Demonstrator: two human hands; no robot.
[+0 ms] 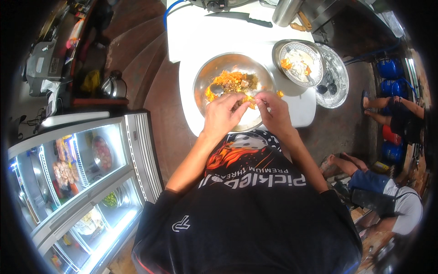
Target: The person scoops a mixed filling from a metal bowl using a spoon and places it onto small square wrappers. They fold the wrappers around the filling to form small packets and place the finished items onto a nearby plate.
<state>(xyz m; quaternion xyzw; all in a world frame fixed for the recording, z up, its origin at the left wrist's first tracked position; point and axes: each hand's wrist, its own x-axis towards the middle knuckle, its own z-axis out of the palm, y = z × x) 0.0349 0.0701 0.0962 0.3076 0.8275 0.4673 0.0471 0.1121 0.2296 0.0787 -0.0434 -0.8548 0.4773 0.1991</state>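
Over the metal bowl (237, 60), left hand (223, 112) and right hand (275, 111) closely pinch a yellow piece (249, 101). Position presumably contains spillage.

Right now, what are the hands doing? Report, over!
Left hand, right hand: over metal bowl, pinching yellow food piece. Orange food inside bowl. Knife beyond, away from hands.

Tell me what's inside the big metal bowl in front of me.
The metal bowl holds orange shreds, brownish pieces and a grey rounded item. The left grip and right grip hide part of its near side; anything beneath the orange shreds is covered.
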